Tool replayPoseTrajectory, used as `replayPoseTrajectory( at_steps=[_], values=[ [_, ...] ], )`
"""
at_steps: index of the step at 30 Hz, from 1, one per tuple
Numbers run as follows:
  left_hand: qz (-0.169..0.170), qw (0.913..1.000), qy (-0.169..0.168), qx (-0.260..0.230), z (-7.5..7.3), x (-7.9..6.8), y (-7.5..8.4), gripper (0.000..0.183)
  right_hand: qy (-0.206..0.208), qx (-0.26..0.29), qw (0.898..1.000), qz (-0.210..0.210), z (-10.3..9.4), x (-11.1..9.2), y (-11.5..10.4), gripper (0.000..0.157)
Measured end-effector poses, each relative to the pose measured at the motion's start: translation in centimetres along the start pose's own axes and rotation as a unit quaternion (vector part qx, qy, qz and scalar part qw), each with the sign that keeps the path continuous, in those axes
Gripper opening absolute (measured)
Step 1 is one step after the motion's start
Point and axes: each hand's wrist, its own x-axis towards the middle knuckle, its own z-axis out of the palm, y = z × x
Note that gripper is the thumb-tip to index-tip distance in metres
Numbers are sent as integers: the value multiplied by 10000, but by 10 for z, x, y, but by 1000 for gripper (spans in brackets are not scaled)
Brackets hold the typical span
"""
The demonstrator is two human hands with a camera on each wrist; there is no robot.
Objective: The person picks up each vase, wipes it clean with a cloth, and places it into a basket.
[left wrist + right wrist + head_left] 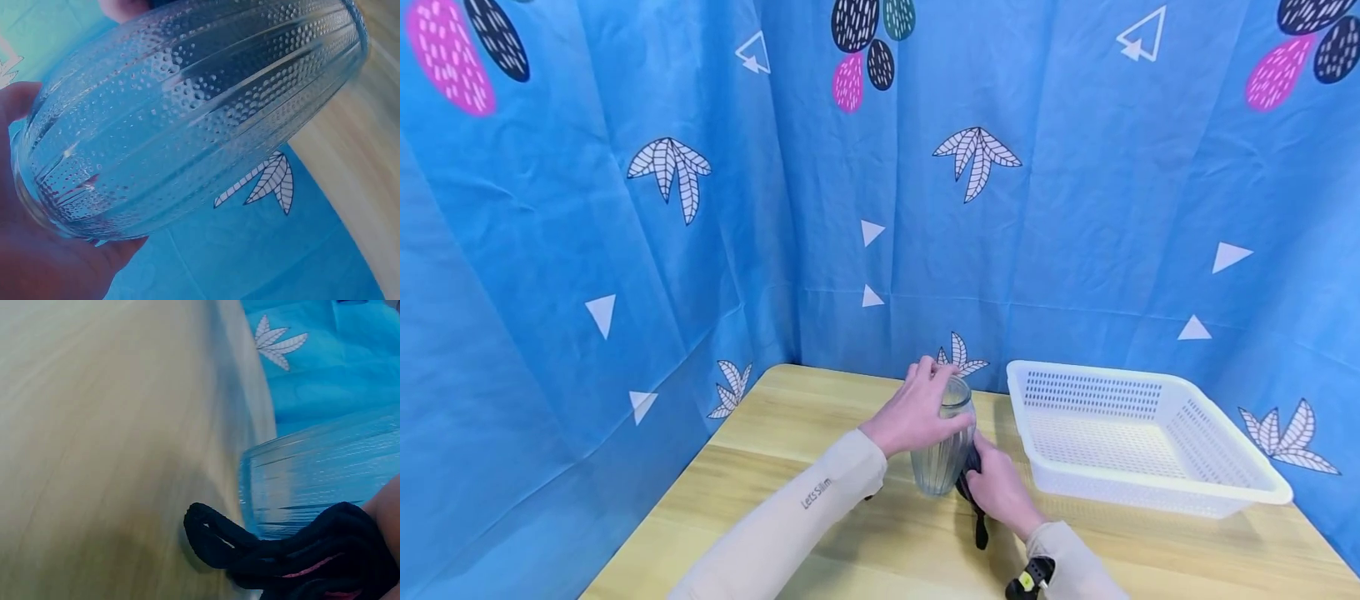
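Note:
A clear ribbed glass vase (934,469) stands roughly upright, with a dimpled texture on its wall in the left wrist view. My left hand (917,412) grips it near the rim, fingers over the far side and thumb across the front. Against the vase's right side, my right hand (1002,490) holds a folded black cloth (294,550) with a loop hanging from its lower end. Pink shows between the cloth's folds in the right wrist view. The vase's base is close over the wooden table. Part of the cloth is hidden by my right hand.
A white perforated plastic basket (1142,492) stands to the right on the wooden table (760,450). Blue patterned curtains (910,267) hang behind and along the left side of the table. A black wrist strap (1032,578) is on my right sleeve.

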Motion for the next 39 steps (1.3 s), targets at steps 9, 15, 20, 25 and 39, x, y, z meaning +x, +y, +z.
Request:
replayPoseTrajectory(
  at_steps=[9,15,20,25,39],
  values=[
    [251,9980,138,567,1,0,5,66,104,256,9993,267,-17,-15,-8,69],
    [223,9995,-202,97,-6,-1,6,66,290,451,9980,348,-32,-26,-23,68],
    [170,9988,-404,-216,-6,0,4,72,589,428,9973,58,-43,-27,-36,68],
    [204,9990,-302,-240,-2,-1,1,71,962,206,9942,-434,-46,-20,-45,70],
    [423,9987,-36,-276,-1,5,-5,70,397,-139,9985,-340,-30,13,-29,76]
  ],
)
